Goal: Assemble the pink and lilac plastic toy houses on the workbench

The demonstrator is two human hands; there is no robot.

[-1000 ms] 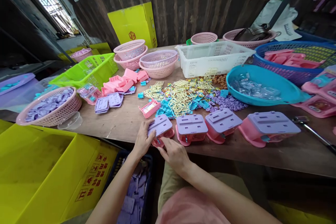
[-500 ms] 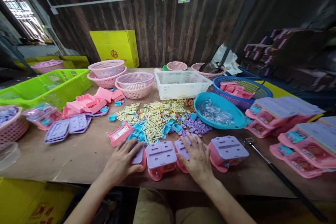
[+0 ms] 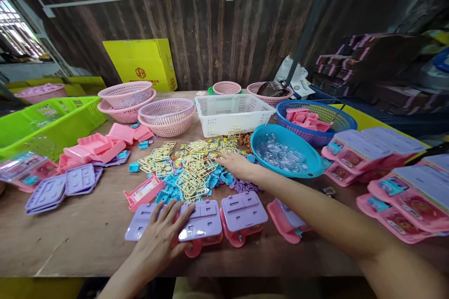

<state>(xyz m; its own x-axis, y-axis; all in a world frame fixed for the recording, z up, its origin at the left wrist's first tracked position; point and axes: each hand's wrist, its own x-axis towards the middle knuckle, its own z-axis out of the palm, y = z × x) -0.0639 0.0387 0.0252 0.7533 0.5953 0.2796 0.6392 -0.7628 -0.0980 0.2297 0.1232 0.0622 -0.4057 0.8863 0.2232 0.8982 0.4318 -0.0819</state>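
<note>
My left hand [image 3: 159, 238] lies flat, fingers spread, on the leftmost of several pink toy cases with lilac lids [image 3: 196, 222] that stand in a row near the table's front edge. My right hand [image 3: 235, 164] reaches far over the table into the heap of cream plastic frames [image 3: 191, 175], blue bits and lilac discs [image 3: 245, 186]. Its fingers point left and rest on the small parts; I cannot make out whether they hold any. My right forearm crosses over the row's rightmost case [image 3: 286, 222].
A blue bowl of clear parts [image 3: 286, 152], a white crate [image 3: 233, 112], pink baskets [image 3: 164, 117] and a blue basket [image 3: 315, 121] stand behind the heap. Finished pink cases [image 3: 403, 187] are piled at the right. Lilac lids [image 3: 63, 186], pink trays and a green crate [image 3: 49, 121] are at the left.
My right hand has left the row of cases and moved forward into the heap of small parts. The left hand stays on the leftmost case. The view has shifted a little.
</note>
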